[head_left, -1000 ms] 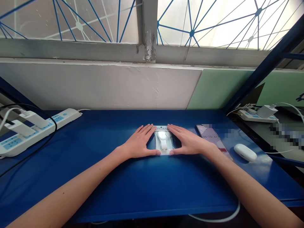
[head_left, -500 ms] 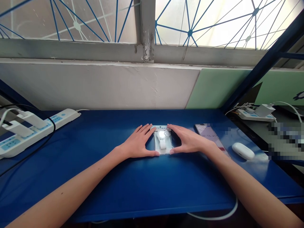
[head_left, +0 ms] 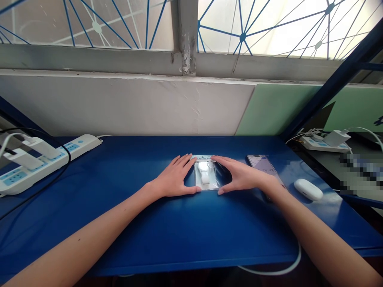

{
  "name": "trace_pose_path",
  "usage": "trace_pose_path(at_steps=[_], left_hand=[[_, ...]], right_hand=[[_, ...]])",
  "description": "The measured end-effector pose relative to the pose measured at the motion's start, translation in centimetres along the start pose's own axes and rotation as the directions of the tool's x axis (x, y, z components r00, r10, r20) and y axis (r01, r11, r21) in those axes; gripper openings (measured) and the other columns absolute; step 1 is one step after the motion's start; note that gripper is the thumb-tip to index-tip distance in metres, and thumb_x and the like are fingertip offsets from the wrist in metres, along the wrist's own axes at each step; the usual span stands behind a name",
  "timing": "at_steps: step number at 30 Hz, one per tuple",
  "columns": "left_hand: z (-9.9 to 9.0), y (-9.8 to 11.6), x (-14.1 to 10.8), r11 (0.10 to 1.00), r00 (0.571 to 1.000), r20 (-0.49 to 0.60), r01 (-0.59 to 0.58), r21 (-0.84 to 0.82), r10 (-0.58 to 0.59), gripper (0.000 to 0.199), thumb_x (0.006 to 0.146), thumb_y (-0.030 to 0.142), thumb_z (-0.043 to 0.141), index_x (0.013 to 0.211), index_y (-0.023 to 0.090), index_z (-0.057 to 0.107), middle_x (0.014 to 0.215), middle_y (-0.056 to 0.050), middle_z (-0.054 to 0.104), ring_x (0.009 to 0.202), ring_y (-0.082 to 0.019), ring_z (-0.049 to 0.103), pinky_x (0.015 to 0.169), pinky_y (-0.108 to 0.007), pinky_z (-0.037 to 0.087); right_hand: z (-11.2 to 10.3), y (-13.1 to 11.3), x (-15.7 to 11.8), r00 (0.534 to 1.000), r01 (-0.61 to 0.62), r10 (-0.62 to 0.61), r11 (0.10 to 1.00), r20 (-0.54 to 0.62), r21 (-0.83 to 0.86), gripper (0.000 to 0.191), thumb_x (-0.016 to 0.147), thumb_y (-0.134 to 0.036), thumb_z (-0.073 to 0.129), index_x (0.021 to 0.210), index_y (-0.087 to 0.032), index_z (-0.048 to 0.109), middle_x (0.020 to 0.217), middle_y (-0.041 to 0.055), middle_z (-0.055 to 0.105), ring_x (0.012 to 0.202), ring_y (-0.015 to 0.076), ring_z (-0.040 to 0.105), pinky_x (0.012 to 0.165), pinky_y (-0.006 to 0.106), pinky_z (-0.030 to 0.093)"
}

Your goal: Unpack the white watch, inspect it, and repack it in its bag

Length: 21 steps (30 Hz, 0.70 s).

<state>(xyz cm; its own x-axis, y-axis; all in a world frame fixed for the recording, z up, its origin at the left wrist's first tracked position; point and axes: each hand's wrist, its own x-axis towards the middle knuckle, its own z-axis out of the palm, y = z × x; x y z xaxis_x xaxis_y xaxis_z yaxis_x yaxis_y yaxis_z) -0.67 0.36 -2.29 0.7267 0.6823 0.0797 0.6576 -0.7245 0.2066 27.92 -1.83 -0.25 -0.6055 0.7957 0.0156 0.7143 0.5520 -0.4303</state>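
Observation:
A small clear plastic packet (head_left: 196,181) with a printed header strip lies flat on the blue tabletop (head_left: 185,235). Inside it is a white item (head_left: 205,175) with a round top and a strap-like lower part; its kind is not clear. My left hand (head_left: 179,177) lies along the packet's left side, fingers stretched out, fingertips at the header and thumb at the lower left corner. On the other side, my right hand (head_left: 236,175) has its fingertips on the header's right end. Its thumb is spread, just off the lower right corner.
A phone (head_left: 263,164) showing a timer lies partly behind my right forearm, with a white earbud case (head_left: 308,189) beyond it. At the left stands a white power strip (head_left: 74,147) with plugged-in chargers and a black cable (head_left: 56,179). A blue post (head_left: 317,87) rises at right.
My right thumb has moved slightly right, away from the packet's lower corner. My left hand stays in place on the packet. The camera view has shifted a little.

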Motion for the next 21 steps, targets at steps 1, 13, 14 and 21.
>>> trace_pose_path(at_steps=[1,13,14,21], left_hand=[[-0.02,0.03,0.01,1.0,1.0,0.006,0.003,0.007,-0.003,0.098,0.08,0.077,0.043,0.153,0.018,0.016,0.158,-0.012,0.016,0.145,-0.031,0.016,0.117,-0.044,0.011],[-0.29,0.36,0.1,0.999,0.999,0.035,0.012,0.04,-0.013,0.099,0.081,0.079,0.04,0.153,0.016,0.015,0.159,-0.011,0.015,0.145,-0.029,0.015,0.118,-0.043,0.01],[-0.29,0.37,0.1,0.999,0.999,0.035,0.012,0.039,-0.014,0.098,0.081,0.078,0.04,0.153,0.016,0.015,0.159,-0.011,0.015,0.146,-0.029,0.014,0.118,-0.043,0.01],[-0.14,0.37,0.01,0.999,0.999,-0.026,0.038,-0.005,-0.038,0.064,0.098,0.052,0.03,0.152,0.019,0.02,0.158,-0.009,0.02,0.145,-0.026,0.019,0.117,-0.044,0.016]], right_hand=[[0.03,-0.01,0.04,1.0,-0.001,0.001,1.0,0.004,-0.004,0.111,0.064,-0.07,0.069,0.152,-0.019,0.023,0.155,0.0148,0.03,0.141,0.0347,0.029,0.112,0.051,0.033],[-0.21,-0.78,0.36,1.0,0.0,0.0,1.0,-0.015,-0.024,0.096,0.072,-0.069,0.062,0.147,-0.015,0.033,0.149,0.0171,0.039,0.137,0.0355,0.036,0.11,0.05,0.035],[-0.17,-0.8,0.38,1.0,0.0,0.0,1.0,-0.024,-0.024,0.093,0.073,-0.069,0.061,0.146,-0.016,0.035,0.148,0.017,0.041,0.136,0.035,0.037,0.109,0.049,0.036],[0.28,-0.38,0.69,0.982,-0.039,0.018,0.993,-0.188,-0.108,0.042,0.085,-0.054,0.056,0.106,-0.018,0.059,0.125,0.0156,0.06,0.115,0.0317,0.056,0.092,0.045,0.049]])
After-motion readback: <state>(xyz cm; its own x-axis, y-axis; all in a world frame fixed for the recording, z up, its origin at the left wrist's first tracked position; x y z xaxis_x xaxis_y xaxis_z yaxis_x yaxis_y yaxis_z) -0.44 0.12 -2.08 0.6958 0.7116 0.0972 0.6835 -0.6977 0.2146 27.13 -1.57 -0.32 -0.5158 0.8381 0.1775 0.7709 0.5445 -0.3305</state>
